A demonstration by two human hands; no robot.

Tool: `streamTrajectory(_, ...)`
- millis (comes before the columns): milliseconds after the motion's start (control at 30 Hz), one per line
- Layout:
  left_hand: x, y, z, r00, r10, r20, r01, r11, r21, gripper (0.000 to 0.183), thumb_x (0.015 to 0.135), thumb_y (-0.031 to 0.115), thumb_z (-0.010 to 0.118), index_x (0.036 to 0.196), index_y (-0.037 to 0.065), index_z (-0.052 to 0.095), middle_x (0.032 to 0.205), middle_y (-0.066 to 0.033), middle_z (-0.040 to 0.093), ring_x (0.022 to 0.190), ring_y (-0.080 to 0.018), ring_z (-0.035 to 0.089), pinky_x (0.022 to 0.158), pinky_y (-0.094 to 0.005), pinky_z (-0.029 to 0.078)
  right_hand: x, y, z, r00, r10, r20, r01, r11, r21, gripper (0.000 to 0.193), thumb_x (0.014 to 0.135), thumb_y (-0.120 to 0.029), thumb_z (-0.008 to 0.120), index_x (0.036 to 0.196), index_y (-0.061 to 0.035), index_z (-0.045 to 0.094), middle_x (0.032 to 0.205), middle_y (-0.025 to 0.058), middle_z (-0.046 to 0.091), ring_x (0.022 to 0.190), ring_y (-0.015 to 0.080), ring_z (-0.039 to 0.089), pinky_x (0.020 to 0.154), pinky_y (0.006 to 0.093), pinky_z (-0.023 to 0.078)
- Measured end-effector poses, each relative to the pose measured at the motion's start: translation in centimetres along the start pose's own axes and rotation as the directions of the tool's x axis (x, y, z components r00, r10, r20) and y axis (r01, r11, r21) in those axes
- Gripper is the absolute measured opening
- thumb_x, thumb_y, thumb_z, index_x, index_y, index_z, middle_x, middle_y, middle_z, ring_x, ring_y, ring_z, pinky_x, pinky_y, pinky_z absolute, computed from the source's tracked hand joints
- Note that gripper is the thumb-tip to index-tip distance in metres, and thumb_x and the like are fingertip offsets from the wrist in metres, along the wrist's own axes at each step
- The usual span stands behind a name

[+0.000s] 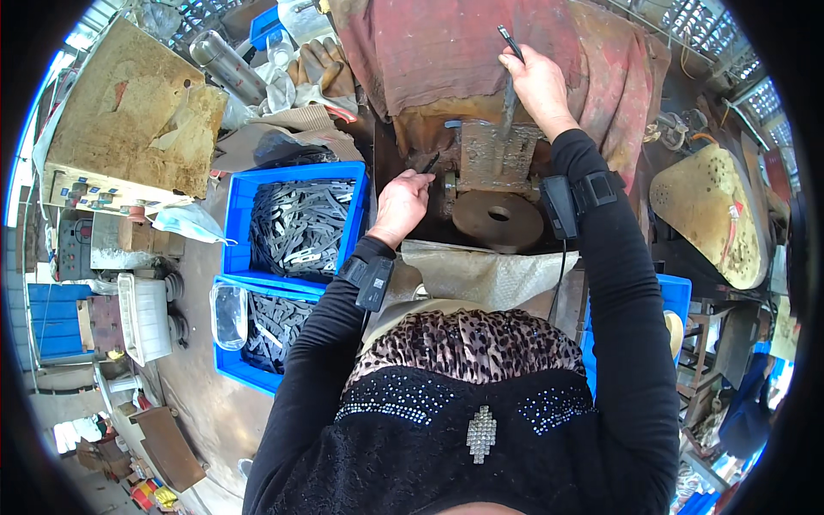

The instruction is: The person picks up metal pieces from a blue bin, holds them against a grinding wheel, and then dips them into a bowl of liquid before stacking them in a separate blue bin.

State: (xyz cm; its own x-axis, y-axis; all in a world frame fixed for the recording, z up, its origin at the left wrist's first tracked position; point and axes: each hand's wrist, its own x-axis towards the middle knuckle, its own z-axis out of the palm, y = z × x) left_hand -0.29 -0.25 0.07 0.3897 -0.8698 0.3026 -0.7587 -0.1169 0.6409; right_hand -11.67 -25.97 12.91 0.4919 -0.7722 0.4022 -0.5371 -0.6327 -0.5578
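Observation:
My left hand (401,209) is closed in a pinch on a small dark flat metal piece (432,162), beside a rusty machine block. Farther forward and to the right, my right hand (541,90) grips a slim black rod (510,40) that sticks up past the fingers. A grey metal bar (508,107) runs below that hand toward the upright rusty plate (493,159); whether it joins the rod is hidden. In front of the plate lies a thick round brown disc (498,221) with a central hole.
Two blue bins, one farther (233,206) and one nearer (225,369), hold many dark metal strips at my left. A red cloth (472,60) drapes behind the machine. Steel flask (227,64), gloves (324,69) and a control box (129,112) stand far left; a perforated board (708,210) is right.

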Motion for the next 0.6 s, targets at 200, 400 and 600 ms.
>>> streamTrajectory(200,-0.09,-0.04,-0.07,0.998,0.035,-0.044,-0.034,0.999,0.010,0.019,0.085,0.003,0.060,0.100,0.003,0.071,0.084,-0.0153,0.063,0.081,-0.0345,0.062,0.073,-0.0403,0.051,0.10,0.20,0.11,0.999,-0.030,-0.026,0.031,0.999,0.031,0.033,0.091,-0.037,0.063,0.109,-0.0099,0.068,0.090,0.0160,0.069,0.088,0.0321,0.066,0.078,0.0396,0.050)
streamTrajectory(400,-0.10,-0.31,0.03,0.999,0.028,-0.044,-0.028,1.000,0.009,0.019,0.084,0.003,0.060,0.100,0.003,0.071,0.084,-0.0152,0.064,0.082,-0.0346,0.063,0.074,-0.0406,0.051,0.53,0.33,-0.17,0.998,0.046,0.052,-0.053,0.991,0.126,0.033,0.091,-0.038,0.062,0.107,-0.0105,0.068,0.092,0.0166,0.069,0.092,0.0346,0.065,0.080,0.0432,0.049)
streamTrajectory(600,-0.47,-0.96,0.48,0.993,0.069,-0.092,-0.070,0.998,-0.008,0.019,0.084,0.002,0.060,0.099,0.003,0.072,0.085,-0.0154,0.064,0.083,-0.0345,0.063,0.074,-0.0402,0.051,0.49,0.76,0.06,0.998,0.029,0.047,-0.034,0.994,0.109,0.032,0.091,-0.039,0.060,0.105,-0.0110,0.068,0.094,0.0178,0.069,0.094,0.0372,0.064,0.081,0.0462,0.049)
